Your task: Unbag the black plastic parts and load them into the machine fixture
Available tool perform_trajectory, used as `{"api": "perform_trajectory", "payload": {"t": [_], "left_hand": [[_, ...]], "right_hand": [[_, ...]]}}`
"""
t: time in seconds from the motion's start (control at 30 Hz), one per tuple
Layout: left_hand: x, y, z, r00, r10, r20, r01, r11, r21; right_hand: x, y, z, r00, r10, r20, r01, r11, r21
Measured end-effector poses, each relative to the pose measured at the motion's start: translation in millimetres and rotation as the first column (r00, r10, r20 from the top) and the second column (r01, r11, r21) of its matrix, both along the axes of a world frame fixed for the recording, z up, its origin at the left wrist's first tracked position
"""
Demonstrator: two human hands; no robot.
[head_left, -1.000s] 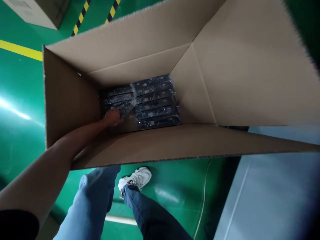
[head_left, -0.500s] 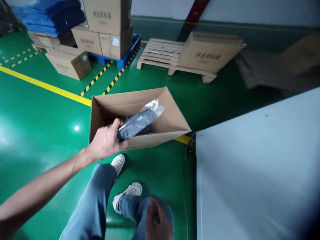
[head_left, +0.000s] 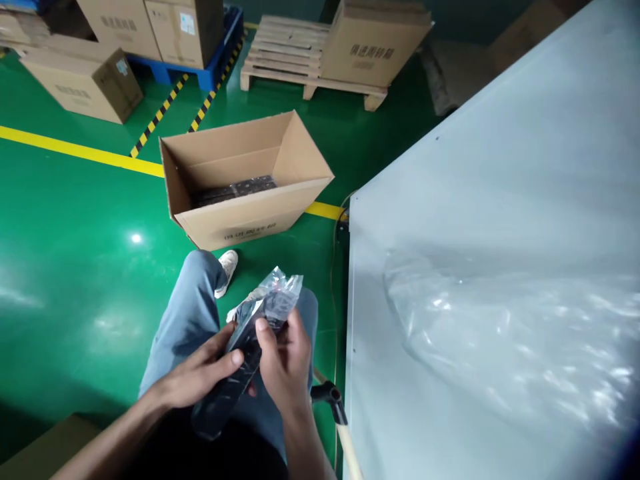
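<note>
A black item in a clear plastic bag [head_left: 250, 353] lies slanted between my two hands, above my lap. My left hand [head_left: 205, 373] grips its left side, thumb on top. On the right side my right hand [head_left: 285, 357] holds it near the upper end, thumb pressed on the plastic. The crinkled end of the bag sticks out beyond my fingers. Past my knees an open cardboard box [head_left: 250, 213] stands on the green floor, with dark plastic-wrapped items [head_left: 235, 191] at its bottom.
To the right is a pale grey surface [head_left: 400, 333] bearing clear plastic sheeting [head_left: 510, 327]. A wooden pallet [head_left: 285, 50] with a flat-sided carton [head_left: 365, 47], a blue pallet [head_left: 207, 77] and another carton [head_left: 85, 80] are farther off. A pale tube with a black joint [head_left: 330, 393] is beside my right forearm.
The bagged item has come from over the box to above my lap. My right hand, apart from it before, now holds it too. The view has shifted, and the box appears higher and further left.
</note>
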State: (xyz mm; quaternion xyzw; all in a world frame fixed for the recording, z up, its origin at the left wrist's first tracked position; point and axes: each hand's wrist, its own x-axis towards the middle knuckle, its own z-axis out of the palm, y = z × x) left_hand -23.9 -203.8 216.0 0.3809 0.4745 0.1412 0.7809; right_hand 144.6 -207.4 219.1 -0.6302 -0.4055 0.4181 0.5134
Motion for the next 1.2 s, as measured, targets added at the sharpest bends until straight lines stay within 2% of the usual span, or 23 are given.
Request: {"api": "perform_trajectory", "payload": {"t": [0.07, 0.13, 0.23, 0.33, 0.4, 0.47, 0.53, 0.63, 0.7, 0.77, 0.9, 1.03, 1.1, 1.2], "left_hand": [[2.2, -9.1, -1.4, 0.998, -0.003, 0.068, 0.008, 0.998, -0.068], [5.4, -17.2, -4.8, 0.997, 0.043, 0.057, -0.04, 0.998, -0.047], [8.9, -26.5, -10.6, 0.992, 0.092, -0.085, -0.084, 0.992, 0.092], [11.7, -30.0, -11.3, 0.973, 0.071, -0.219, -0.018, 0.972, 0.233], [14.3, -29.8, -9.2, 0.967, 0.044, -0.25, 0.027, 0.962, 0.273], [16.6, -29.1, -7.7, 0.966, 0.048, -0.253, 0.027, 0.958, 0.286], [17.2, -28.8, -8.2, 0.964, 0.11, -0.241, -0.043, 0.962, 0.269], [13.8, -28.3, -10.5, 0.944, 0.254, -0.211, -0.221, 0.961, 0.167], [10.2, -26.8, -10.7, 0.928, 0.31, -0.205, -0.297, 0.95, 0.091], [7.5, -24.3, -9.7, 0.925, 0.325, -0.196, -0.322, 0.946, 0.044], [6.5, -19.0, -9.1, 0.945, 0.29, -0.151, -0.288, 0.957, 0.034], [7.6, -18.0, -9.3, 0.982, 0.152, -0.113, -0.135, 0.98, 0.147], [8.3, -19.1, -7.7, 0.994, 0.079, -0.077, -0.062, 0.979, 0.195], [9.9, -20.2, -4.6, 0.992, 0.118, -0.034, -0.109, 0.977, 0.185]], "right_hand": [[3.1, -8.1, 0.1, 0.998, 0.007, 0.055, -0.008, 1.0, 0.019], [6.4, -13.1, -0.2, 0.989, -0.028, 0.144, 0.02, 0.998, 0.055], [8.1, -19.5, -1.0, 0.919, -0.199, 0.341, 0.149, 0.975, 0.167], [5.1, -25.3, -1.6, 0.787, -0.373, 0.491, 0.269, 0.924, 0.272], [3.1, -27.1, -1.7, 0.746, -0.381, 0.546, 0.255, 0.921, 0.294], [3.0, -26.8, -1.9, 0.753, -0.347, 0.559, 0.22, 0.934, 0.282], [5.5, -24.8, -2.8, 0.793, -0.347, 0.5, 0.262, 0.936, 0.235], [13.2, -20.2, -6.6, 0.878, -0.385, 0.286, 0.382, 0.922, 0.069], [18.8, -17.1, -10.8, 0.902, -0.416, 0.117, 0.421, 0.907, -0.025], [22.8, -14.5, -14.8, 0.902, -0.431, -0.003, 0.43, 0.901, -0.062], [24.2, -10.0, -16.3, 0.918, -0.39, -0.071, 0.384, 0.919, -0.087], [23.3, -3.5, -12.1, 0.928, -0.364, -0.079, 0.356, 0.93, -0.096], [23.9, -0.2, -12.3, 0.902, -0.422, -0.094, 0.412, 0.905, -0.104], [25.5, 3.8, -17.0, 0.82, -0.517, -0.245, 0.496, 0.856, -0.146]]}}
